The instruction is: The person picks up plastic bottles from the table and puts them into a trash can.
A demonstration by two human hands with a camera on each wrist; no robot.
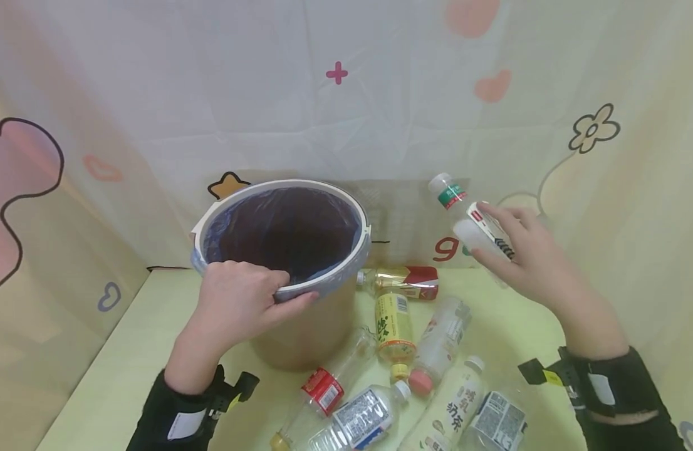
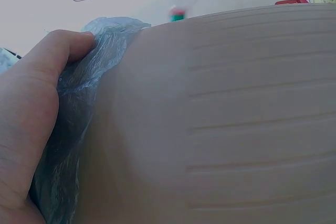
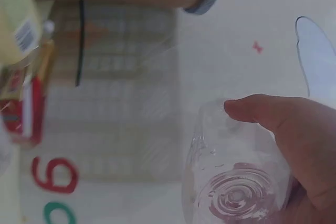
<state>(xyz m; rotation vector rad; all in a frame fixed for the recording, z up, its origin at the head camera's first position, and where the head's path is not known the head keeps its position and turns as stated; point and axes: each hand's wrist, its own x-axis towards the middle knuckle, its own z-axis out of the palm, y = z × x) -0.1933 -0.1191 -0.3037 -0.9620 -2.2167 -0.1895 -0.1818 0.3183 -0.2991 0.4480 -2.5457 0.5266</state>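
Observation:
My left hand [image 1: 234, 307] grips the near rim of a beige bin [image 1: 304, 344], the thumb along the outside and fingers over the edge. A thin bluish plastic bag [image 2: 100, 66] lines the bin and folds over its rim. Up to the right, clear of the table, my right hand [image 1: 532, 260] holds a clear plastic bottle [image 1: 473, 232] with a white cap and a green-and-red neck band. The bottle tilts, its cap pointing up and left. In the right wrist view the ringed base of this bottle [image 3: 236, 195] faces the camera, the thumb along its side.
Several bottles lie on the pale yellow table [image 1: 121, 351] right of the bin: a red-and-gold one [image 1: 420, 282], a yellow-labelled one [image 1: 394, 319], a pink-capped one [image 1: 442, 338], a red-labelled one [image 1: 324, 391] and a cream one [image 1: 450, 407]. A printed curtain [image 1: 380, 113] hangs behind.

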